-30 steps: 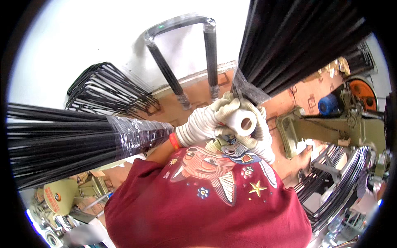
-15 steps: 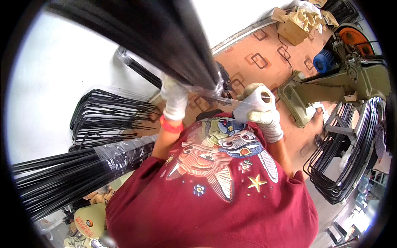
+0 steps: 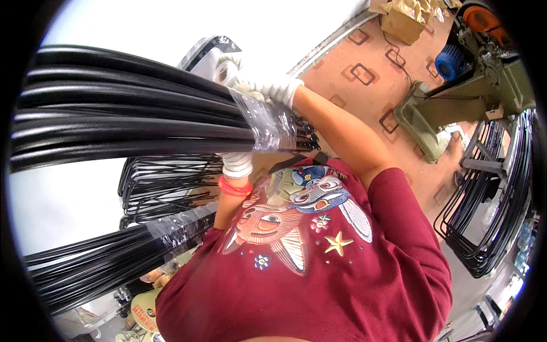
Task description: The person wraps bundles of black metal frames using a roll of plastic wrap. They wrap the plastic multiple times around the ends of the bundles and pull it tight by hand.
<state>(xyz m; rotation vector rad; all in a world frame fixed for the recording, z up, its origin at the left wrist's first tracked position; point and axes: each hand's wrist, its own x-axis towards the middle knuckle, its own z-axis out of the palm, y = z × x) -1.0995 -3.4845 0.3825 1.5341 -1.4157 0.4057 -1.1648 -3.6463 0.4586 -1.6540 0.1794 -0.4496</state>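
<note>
A thick bundle of black rods or tubes (image 3: pixel 142 108) slants in from the left, its end banded with clear stretch film (image 3: pixel 270 122). My left hand (image 3: pixel 236 163), in a white knit glove with a red band at the wrist, reaches up behind the bundle; its fingers are hidden. My right hand (image 3: pixel 268 86), also gloved, crosses to the bundle's far side. Its fingers close around a roll of clear stretch film (image 3: pixel 224 70), partly covered by the bundle and the glove.
Below lies another film-wrapped black bundle (image 3: pixel 108 256). Bent black frames (image 3: pixel 171 182) lean at the white wall. To the right stand a green machine (image 3: pixel 461 114) with a blue motor (image 3: pixel 450 61) and a rack of black frames (image 3: pixel 484 211). A cardboard box (image 3: pixel 402 27) sits far back.
My right hand has carried the film roll from the bundle's right side over to its far left side. The bundle has swung lower and flatter, and its end now shows the film band.
</note>
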